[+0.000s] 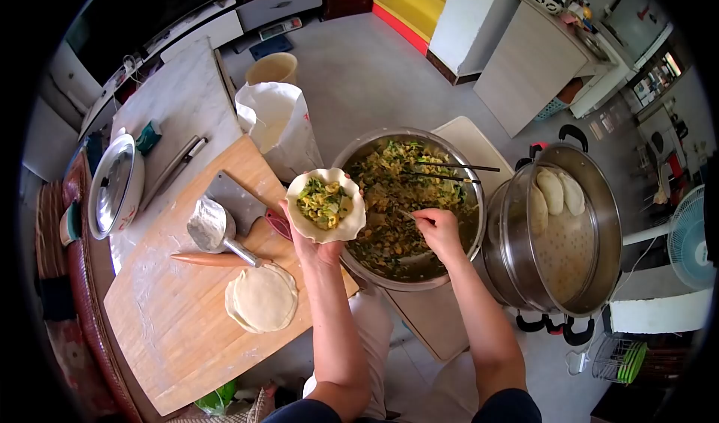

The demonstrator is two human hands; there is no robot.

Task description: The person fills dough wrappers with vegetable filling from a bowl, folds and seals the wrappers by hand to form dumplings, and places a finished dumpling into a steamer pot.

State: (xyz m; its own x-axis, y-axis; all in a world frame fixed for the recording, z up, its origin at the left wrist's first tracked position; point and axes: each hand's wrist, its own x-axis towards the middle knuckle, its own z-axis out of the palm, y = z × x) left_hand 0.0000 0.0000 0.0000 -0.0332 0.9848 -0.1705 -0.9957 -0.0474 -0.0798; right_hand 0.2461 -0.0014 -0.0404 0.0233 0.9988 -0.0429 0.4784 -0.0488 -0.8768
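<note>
My left hand (320, 251) cups a round dough wrapper (358, 217) with a ruffled edge, heaped with green and yellow chopped filling (323, 204). Over the large steel bowl (346, 152), my right hand (440, 232) is closed on the thin metal handle of what looks like a spoon (407, 214); its head is hard to make out among the filling. A pair of dark chopsticks (468, 168) lies across the bowl's right rim. Left of my forearm, flat dough rounds (262, 299) lie stacked on the wooden board (161, 333).
On the board are a flour scoop (210, 224), a cleaver (236, 201) and a rolling pin (213, 260). A white flour bag (288, 142) stands behind it. At right, a steamer pot (610, 232) holds several folded dumplings (560, 191). A fan (689, 236) stands beyond.
</note>
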